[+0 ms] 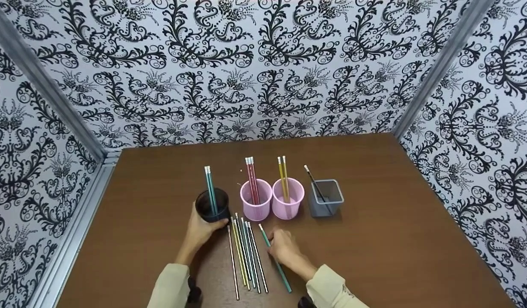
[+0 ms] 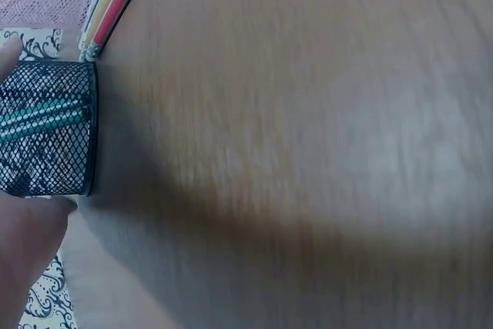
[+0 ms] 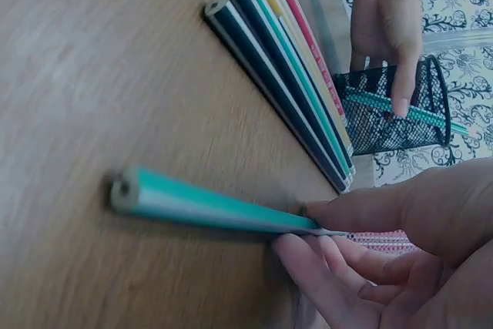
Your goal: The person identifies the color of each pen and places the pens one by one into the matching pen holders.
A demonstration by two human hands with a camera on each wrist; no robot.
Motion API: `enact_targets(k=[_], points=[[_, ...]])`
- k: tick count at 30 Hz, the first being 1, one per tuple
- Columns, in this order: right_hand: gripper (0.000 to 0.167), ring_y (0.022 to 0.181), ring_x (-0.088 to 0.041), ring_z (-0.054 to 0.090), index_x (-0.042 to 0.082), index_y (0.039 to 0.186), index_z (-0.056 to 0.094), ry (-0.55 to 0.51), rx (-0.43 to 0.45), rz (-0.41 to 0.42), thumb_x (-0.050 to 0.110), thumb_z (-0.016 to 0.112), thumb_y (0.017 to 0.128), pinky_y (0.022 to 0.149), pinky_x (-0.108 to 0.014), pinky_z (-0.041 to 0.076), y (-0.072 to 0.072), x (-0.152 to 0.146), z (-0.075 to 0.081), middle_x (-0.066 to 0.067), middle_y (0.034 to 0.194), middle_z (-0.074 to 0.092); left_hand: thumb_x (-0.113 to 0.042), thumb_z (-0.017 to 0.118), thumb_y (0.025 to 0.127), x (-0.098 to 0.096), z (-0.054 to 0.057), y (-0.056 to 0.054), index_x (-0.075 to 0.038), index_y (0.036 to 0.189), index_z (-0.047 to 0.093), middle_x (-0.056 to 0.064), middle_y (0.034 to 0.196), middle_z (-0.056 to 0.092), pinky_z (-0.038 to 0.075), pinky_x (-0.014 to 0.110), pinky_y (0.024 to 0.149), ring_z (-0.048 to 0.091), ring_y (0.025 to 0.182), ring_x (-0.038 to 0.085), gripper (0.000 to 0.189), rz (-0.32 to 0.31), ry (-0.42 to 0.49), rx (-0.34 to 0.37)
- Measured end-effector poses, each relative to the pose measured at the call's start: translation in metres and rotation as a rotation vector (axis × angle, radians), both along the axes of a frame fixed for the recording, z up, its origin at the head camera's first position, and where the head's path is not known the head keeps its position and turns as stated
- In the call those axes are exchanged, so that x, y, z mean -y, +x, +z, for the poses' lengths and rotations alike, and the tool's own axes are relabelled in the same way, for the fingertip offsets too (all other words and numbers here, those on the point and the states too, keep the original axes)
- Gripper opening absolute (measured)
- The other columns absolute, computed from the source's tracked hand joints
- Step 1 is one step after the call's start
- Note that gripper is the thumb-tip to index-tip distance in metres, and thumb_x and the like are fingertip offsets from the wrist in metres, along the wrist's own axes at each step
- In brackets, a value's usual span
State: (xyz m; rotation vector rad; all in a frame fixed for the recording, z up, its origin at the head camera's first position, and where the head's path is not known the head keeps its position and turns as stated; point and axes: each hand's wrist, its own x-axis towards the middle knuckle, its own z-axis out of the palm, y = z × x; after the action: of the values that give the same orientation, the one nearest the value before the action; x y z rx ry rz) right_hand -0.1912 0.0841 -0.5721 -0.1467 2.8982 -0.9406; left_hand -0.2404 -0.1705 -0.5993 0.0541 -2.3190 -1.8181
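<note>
My left hand [image 1: 199, 231] grips a black mesh pencil cup [image 1: 220, 217] round its side, thumb at the front. Green pencils [image 1: 210, 188] stand in that cup, eraser ends up. Between thumb and fingers, my right hand [image 1: 285, 248] pinches another green pencil [image 3: 200, 209], which slants across the wood with its blunt, unsharpened end toward the front. Between the hands lies a row of loose pencils [image 1: 257, 256], striped black, green, yellow and red. In the left wrist view the mesh cup [image 2: 46, 159] shows at the left edge, with much of the hand out of frame.
Two pink cups stand behind the loose pencils: the left pink cup [image 1: 257, 212] holds red pencils [image 1: 253, 184], the right pink cup [image 1: 286, 211] yellow ones. Right of them is a grey square cup [image 1: 322, 210] with a black pencil [image 1: 313, 182]. Patterned walls [image 1: 246, 85] enclose the brown table [image 1: 395, 256].
</note>
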Motion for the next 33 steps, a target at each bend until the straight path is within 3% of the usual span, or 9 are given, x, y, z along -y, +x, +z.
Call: enact_targets(k=[5, 13, 18, 21, 26, 33], points=[[0.026, 0.075, -0.021, 0.065, 0.002, 0.097, 0.069, -0.040, 0.029, 0.051, -0.003, 0.074, 0.072, 0.070, -0.038, 0.056, 0.004, 0.002, 0.008, -0.003, 0.076, 0.069, -0.005, 0.092, 0.063, 0.002, 0.000, -0.002, 0.002, 0.143, 0.036, 0.023, 0.140, 0.054, 0.032, 0.050, 0.117, 0.050, 0.131, 0.036, 0.098, -0.007, -0.013, 0.000], [0.028, 0.073, -0.012, 0.056, 0.003, 0.102, 0.066, -0.118, 0.074, 0.107, -0.004, 0.073, 0.076, 0.067, -0.030, 0.050, 0.011, 0.011, 0.025, 0.000, 0.080, 0.063, -0.004, 0.091, 0.065, 0.009, 0.002, -0.007, 0.001, 0.140, 0.033, 0.023, 0.138, 0.051, 0.033, 0.052, 0.116, 0.051, 0.126, 0.036, 0.095, -0.073, -0.040, 0.014], [0.032, 0.078, -0.011, 0.058, 0.004, 0.104, 0.066, -0.164, 0.015, 0.163, -0.006, 0.069, 0.074, 0.072, -0.029, 0.053, 0.012, 0.013, 0.036, 0.001, 0.082, 0.063, 0.001, 0.089, 0.065, 0.007, -0.002, -0.009, 0.002, 0.142, 0.035, 0.021, 0.138, 0.054, 0.034, 0.045, 0.116, 0.052, 0.125, 0.030, 0.095, -0.080, 0.016, 0.003], [0.032, 0.079, -0.013, 0.061, 0.002, 0.103, 0.065, -0.262, -0.058, 0.205, -0.008, 0.067, 0.073, 0.075, -0.028, 0.055, 0.010, 0.019, 0.041, -0.003, 0.084, 0.065, 0.002, 0.088, 0.066, 0.008, -0.005, -0.009, 0.001, 0.145, 0.036, 0.021, 0.139, 0.056, 0.033, 0.042, 0.117, 0.051, 0.127, 0.028, 0.095, -0.079, 0.042, 0.005], [0.029, 0.073, -0.004, 0.057, -0.001, 0.104, 0.065, -0.477, -0.177, 0.225, -0.008, 0.065, 0.076, 0.070, -0.019, 0.052, -0.002, 0.034, 0.049, -0.012, 0.086, 0.069, -0.001, 0.088, 0.068, 0.007, -0.006, -0.007, 0.000, 0.147, 0.035, 0.021, 0.138, 0.056, 0.034, 0.046, 0.115, 0.051, 0.127, 0.029, 0.095, -0.093, 0.014, -0.017], [0.029, 0.079, -0.005, 0.059, 0.000, 0.110, 0.065, -0.597, -0.188, 0.252, -0.004, 0.066, 0.082, 0.073, -0.019, 0.051, -0.021, 0.050, 0.068, -0.016, 0.093, 0.070, 0.001, 0.088, 0.068, 0.008, -0.012, -0.010, 0.002, 0.146, 0.036, 0.021, 0.138, 0.057, 0.034, 0.045, 0.116, 0.052, 0.126, 0.030, 0.094, -0.133, 0.061, -0.088]])
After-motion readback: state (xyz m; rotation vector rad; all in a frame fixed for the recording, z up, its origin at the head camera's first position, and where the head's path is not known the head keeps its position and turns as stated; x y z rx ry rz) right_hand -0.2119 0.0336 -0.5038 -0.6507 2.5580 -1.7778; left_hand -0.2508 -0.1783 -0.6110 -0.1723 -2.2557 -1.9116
